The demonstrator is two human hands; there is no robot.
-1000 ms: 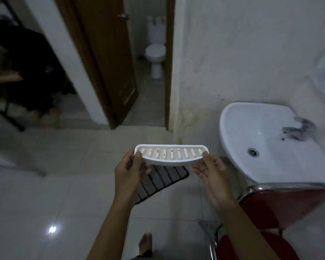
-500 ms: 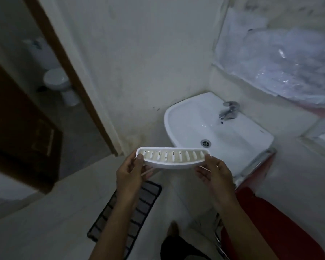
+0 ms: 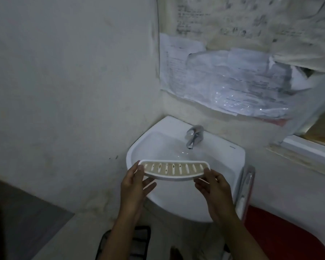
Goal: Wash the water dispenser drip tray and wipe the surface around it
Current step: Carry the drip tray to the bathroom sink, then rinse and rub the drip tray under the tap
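Note:
I hold a white curved drip tray (image 3: pixel 174 170) with a row of slots level over the front of a white wall sink (image 3: pixel 227 156). Its slotted top looks stained beige. My left hand (image 3: pixel 134 184) pinches the tray's left end and my right hand (image 3: pixel 213 186) pinches its right end. A chrome tap (image 3: pixel 193 135) stands at the back of the basin, beyond the tray. No water is seen running from it.
The sink sits in a corner between two pale walls. Papers under plastic sheeting (image 3: pixel 233 83) hang above it. A red chair with a chrome frame (image 3: pixel 281 233) stands to the right, a window sill (image 3: pixel 308 149) behind it. A dark striped mat (image 3: pixel 139 241) lies below.
The view has swung right from the doorway and toilet to the sink. Both hands have carried the tray from beside the basin to over its front.

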